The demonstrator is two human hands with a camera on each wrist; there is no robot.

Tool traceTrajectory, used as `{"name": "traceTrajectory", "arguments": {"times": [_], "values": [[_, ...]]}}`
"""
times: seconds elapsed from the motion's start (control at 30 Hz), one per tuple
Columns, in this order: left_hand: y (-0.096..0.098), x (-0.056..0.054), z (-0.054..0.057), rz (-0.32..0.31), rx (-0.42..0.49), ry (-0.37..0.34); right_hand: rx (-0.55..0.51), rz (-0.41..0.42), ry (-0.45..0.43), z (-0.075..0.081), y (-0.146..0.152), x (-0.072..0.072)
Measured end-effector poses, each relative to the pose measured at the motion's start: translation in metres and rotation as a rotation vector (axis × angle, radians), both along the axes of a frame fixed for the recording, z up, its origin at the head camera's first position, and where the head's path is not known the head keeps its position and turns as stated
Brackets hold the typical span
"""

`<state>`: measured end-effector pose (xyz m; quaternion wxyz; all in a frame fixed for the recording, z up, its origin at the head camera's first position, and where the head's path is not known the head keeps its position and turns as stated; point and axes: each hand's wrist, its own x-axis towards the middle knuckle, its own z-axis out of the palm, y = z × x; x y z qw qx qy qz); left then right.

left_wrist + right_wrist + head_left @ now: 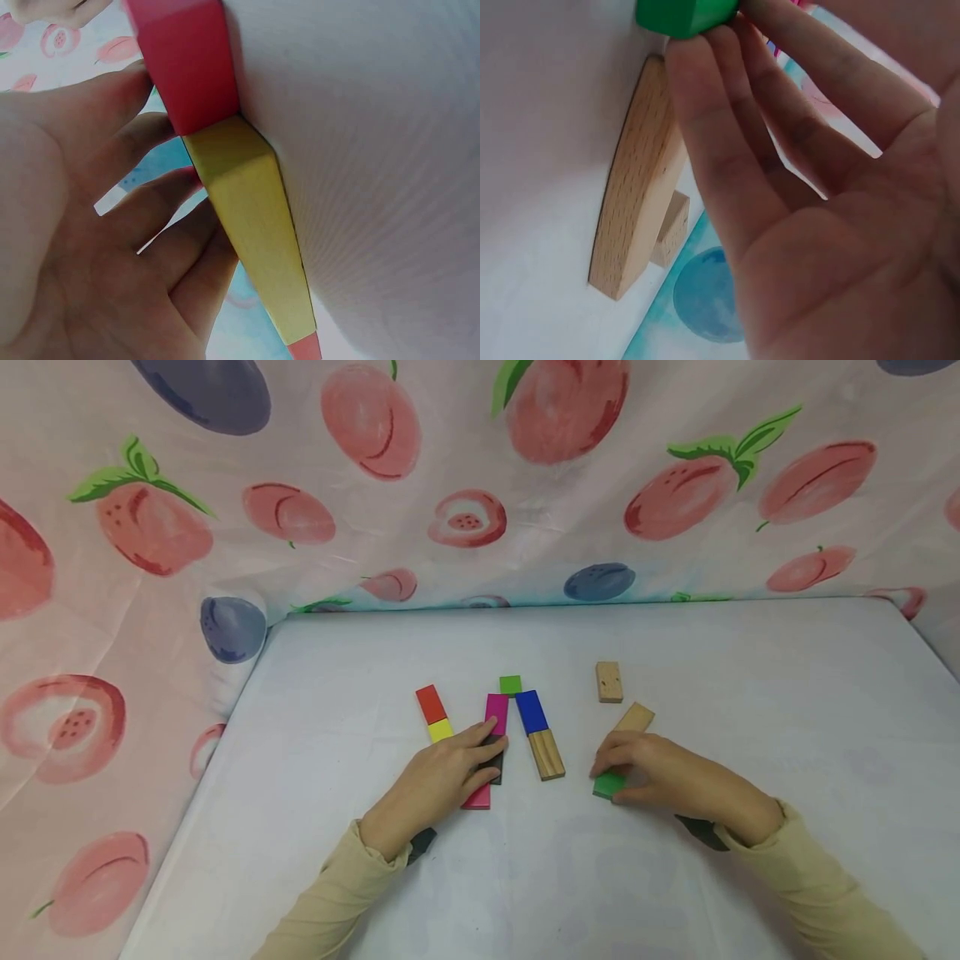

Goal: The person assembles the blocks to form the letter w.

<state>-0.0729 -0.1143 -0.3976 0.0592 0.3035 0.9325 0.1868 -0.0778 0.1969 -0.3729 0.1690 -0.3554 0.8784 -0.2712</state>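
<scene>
My left hand [438, 772] lies over a row of flat wooden blocks, its fingers spread. Its fingertips rest at a magenta block [497, 712] and a black block [496, 767], with the thumb near a pink-red block [477, 799]. Under that hand's edge, a yellow block [255, 232] meets the pink-red one in the left wrist view, and a red block [431, 704] continues the slanted line. My right hand [660, 772] pinches a green block [608, 785] between thumb and fingers. The green block sits at the near end of a plain wooden block [637, 717].
Between the hands a blue block [532, 711] joins a grooved wooden block [547, 755]. A small lime-green block [510, 685] stands behind the magenta one. Farther back right is another plain block [609, 682]. Fruit-print cloth [547, 527] hangs behind the white table [750, 660].
</scene>
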Motion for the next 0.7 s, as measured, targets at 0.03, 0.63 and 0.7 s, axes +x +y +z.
{"name": "traceTrajectory", "arguments": {"times": [0.03, 0.63, 0.7], "values": [[0.0000, 0.0000, 0.0001, -0.001, 0.002, 0.000, -0.002, 0.001, -0.003, -0.0004, -0.0008, -0.0001], [0.0006, 0.0002, 0.0021, 0.002, 0.008, -0.007, -0.016, -0.046, -0.006, 0.0022, -0.0057, 0.0023], [0.0007, 0.0002, 0.0017, 0.002, 0.006, -0.007, -0.032, -0.039, -0.019, 0.0014, -0.0054, 0.0019]]}}
